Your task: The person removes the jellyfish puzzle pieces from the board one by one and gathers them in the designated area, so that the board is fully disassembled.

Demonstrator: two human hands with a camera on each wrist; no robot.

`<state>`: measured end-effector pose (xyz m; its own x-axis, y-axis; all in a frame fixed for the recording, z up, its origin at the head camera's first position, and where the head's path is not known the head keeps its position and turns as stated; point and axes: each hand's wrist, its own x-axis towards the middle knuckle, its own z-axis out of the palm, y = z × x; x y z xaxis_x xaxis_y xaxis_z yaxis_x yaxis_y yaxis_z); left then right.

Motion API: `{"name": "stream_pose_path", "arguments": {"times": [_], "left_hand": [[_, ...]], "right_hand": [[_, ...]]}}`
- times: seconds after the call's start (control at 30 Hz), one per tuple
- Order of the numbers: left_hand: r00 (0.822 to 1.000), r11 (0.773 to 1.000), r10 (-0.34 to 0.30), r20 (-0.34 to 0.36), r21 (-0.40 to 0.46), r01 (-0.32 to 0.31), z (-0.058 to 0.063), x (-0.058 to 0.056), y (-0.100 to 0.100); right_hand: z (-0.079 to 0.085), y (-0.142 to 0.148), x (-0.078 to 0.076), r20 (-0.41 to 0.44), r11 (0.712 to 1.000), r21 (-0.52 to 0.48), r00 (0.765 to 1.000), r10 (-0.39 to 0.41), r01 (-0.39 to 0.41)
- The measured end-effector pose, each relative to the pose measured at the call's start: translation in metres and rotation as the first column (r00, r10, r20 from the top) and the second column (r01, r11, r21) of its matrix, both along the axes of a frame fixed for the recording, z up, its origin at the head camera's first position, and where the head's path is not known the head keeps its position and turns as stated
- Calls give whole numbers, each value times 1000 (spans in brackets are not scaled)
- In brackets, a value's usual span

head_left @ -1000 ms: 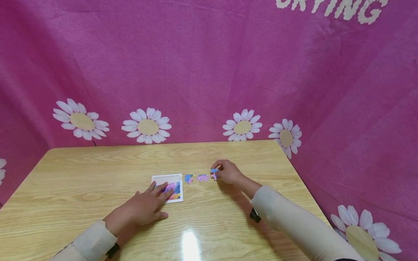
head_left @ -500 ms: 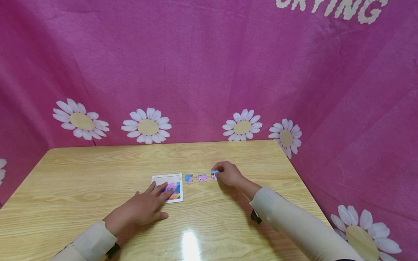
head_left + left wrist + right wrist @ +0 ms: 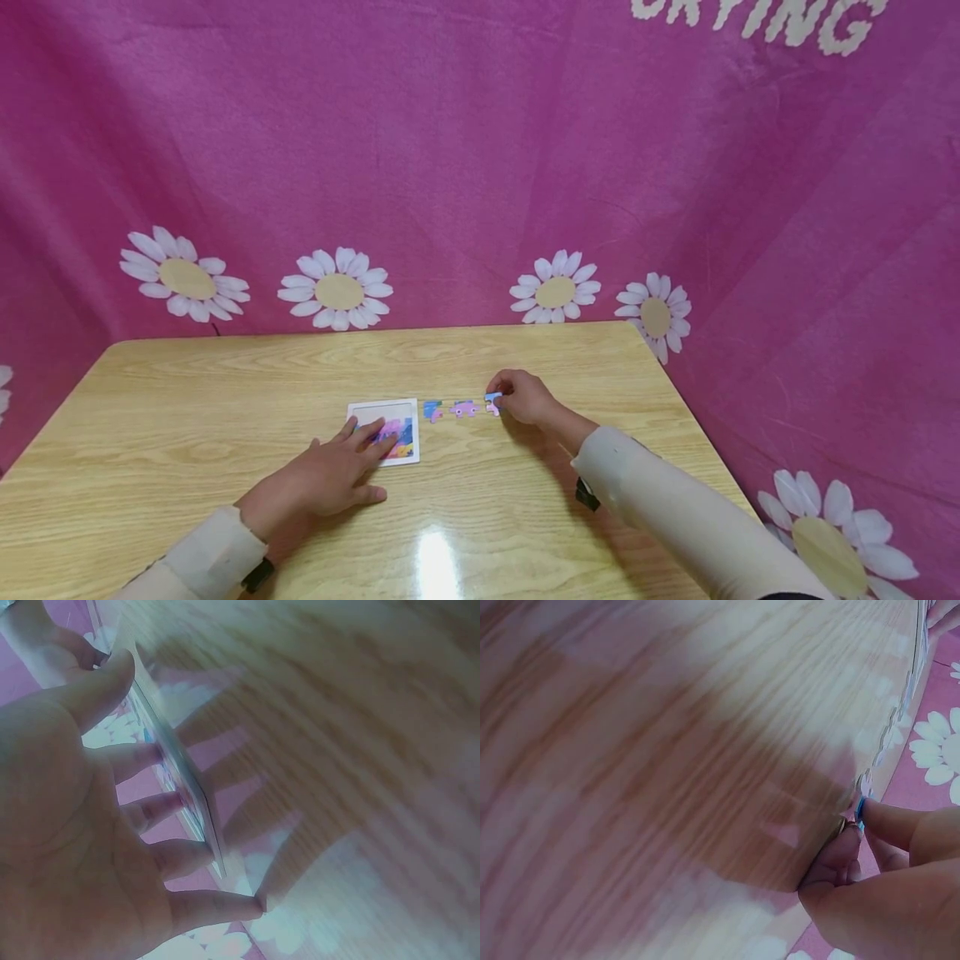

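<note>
Pinching blue-and-pink jigsaw piece [image 3: 492, 402] with right hand [image 3: 527, 397], lower frame, just right of centre (can't tell if lifted). Leftward: pink two-eyed piece [image 3: 465, 409], then second blue-and-pink piece [image 3: 432, 411], then white-rimmed puzzle tray [image 3: 416, 433]. Resting on tray with left hand [image 3: 330, 477], fingers spread. Underneath, wood-grain table [image 3: 225, 392]; filling upper frame, magenta daisy-print cloth [image 3: 450, 167].

3 loose pieces [image 3: 465, 409], 1 tray [image 3: 416, 429]
</note>
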<state>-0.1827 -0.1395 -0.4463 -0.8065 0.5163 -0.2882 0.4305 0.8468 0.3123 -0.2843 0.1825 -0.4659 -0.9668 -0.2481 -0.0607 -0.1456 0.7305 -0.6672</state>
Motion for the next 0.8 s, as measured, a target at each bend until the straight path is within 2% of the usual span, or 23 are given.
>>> {"name": "stream_pose_path", "arguments": {"times": [0.1,0.33,0.8], "left_hand": [[1000,1000,2,7,5,-2,0,0,0],[1000,1000,18,17,7,-18,-3,-1,-1],[1000,1000,25,2,-2,-25,-3,-1,-1]], "right_hand": [[-1,1,-1,9,1000,-10,1000,-2,2],[-4,2,-3,-32,1000,11,999,25,-24],[-1,0,-1,-2,1000,17,1000,7,-7]]}}
